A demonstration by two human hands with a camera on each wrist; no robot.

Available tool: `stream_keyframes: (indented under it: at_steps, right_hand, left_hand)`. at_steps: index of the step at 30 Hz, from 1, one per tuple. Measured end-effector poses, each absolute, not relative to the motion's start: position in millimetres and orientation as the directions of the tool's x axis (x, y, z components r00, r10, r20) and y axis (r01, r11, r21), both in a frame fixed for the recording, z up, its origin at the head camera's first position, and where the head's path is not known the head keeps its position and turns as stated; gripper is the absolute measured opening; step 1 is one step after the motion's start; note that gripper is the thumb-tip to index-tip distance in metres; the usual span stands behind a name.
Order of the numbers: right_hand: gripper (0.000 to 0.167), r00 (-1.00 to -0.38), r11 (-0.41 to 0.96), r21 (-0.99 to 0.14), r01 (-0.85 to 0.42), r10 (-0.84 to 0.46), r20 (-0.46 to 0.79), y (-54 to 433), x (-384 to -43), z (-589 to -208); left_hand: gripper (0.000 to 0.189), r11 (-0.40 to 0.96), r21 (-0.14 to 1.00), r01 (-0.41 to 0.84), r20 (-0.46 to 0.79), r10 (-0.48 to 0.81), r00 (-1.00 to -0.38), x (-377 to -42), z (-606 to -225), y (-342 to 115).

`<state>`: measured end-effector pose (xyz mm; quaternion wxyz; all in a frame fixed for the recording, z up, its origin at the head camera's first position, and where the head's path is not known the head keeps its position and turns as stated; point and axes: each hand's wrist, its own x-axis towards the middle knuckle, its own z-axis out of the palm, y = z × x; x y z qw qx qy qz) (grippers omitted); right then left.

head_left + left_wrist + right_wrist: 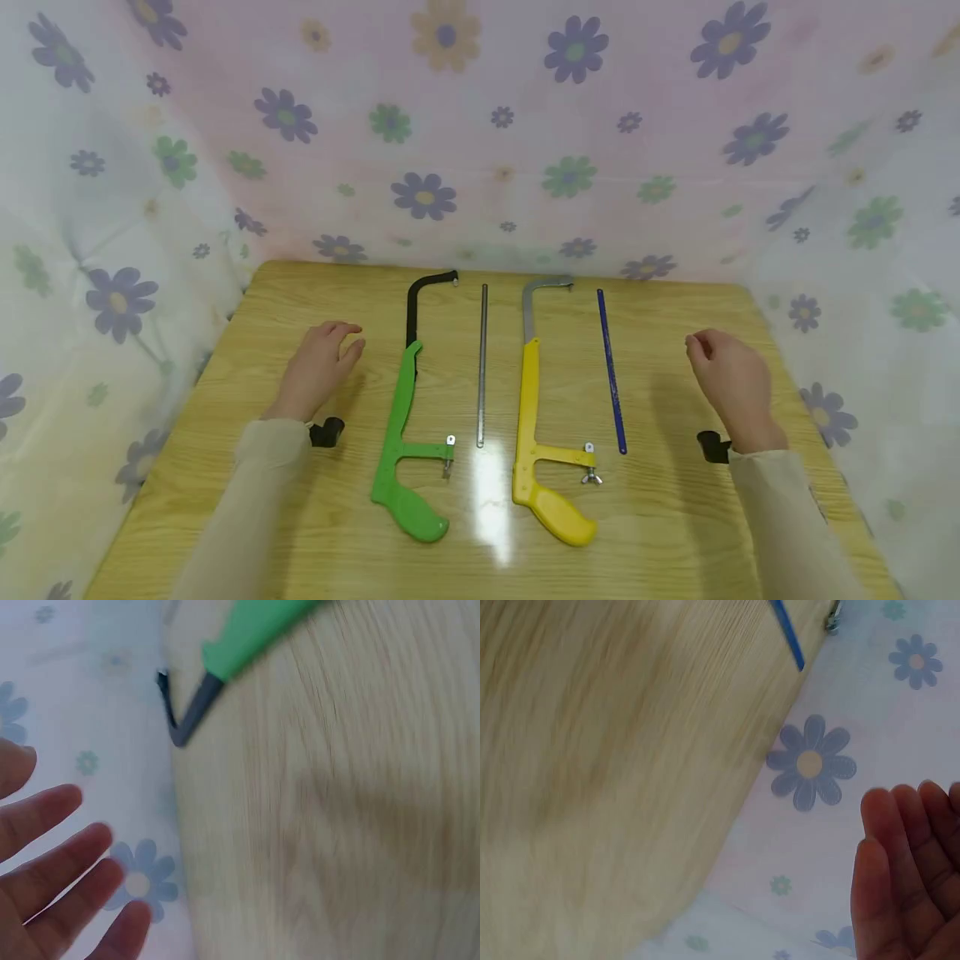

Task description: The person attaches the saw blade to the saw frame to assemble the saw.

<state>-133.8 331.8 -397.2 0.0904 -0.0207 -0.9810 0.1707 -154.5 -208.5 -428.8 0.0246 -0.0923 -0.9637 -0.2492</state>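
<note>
My left hand (317,371) hovers over the table's left side, fingers loosely bent and holding nothing. Nearest to it lies a green hacksaw frame (401,408) with a black bent front arm. To the right of that frame is a grey hacksaw blade (482,367), then a yellow hacksaw frame (528,400) with a grey arm and a wing nut (591,478) at its lower bracket. A blue hacksaw blade (611,375) lies farther right. My right hand (733,385) is held apart from it, and the right wrist view shows its fingers (877,900) fairly straight with nothing in them.
All the saw parts lie side by side on a wood-grain table (435,575). A flower-printed curtain (480,150) stands along the table's back edge and both sides. Black wrist mounts (327,432) jut inward from both cuffs.
</note>
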Motion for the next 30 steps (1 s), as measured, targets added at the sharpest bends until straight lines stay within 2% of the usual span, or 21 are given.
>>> stream_keyframes:
  at_steps: [5,9,12,17,22,30]
  right_hand:
    - [0.04,-0.977,0.816,-0.576,0.044,0.154,0.145,314,-126,-419]
    - [0.037,-0.978,0.602,-0.795,0.073,0.199,0.06,288,-120,-440]
    - [0.038,-0.986,0.472,-0.878,0.076,0.167,0.004,260,-114,-453]
    - [0.036,-0.996,0.341,-0.937,0.076,0.059,-0.059,211,-103,-463]
    - [0.033,-0.995,0.237,-0.967,0.093,0.001,-0.095,177,-101,-465]
    - [0.035,-0.984,0.22,-0.963,0.158,-0.046,-0.172,133,-101,-470]
  left_hand:
    - [0.047,0.751,0.646,0.139,0.015,0.17,-0.985,-131,-442,-193]
    - [0.038,0.691,0.715,0.102,-0.021,0.168,-0.986,-110,-452,-182]
    - [0.038,0.635,0.771,0.051,-0.049,0.139,-0.989,-96,-458,-179]
    - [0.041,0.578,0.815,-0.04,-0.099,0.071,-0.993,-78,-473,-182]
    - [0.039,0.579,0.814,-0.046,-0.094,0.052,-0.994,-71,-478,-180]
    - [0.03,0.575,0.818,-0.008,-0.094,0.12,-0.988,-64,-480,-163]
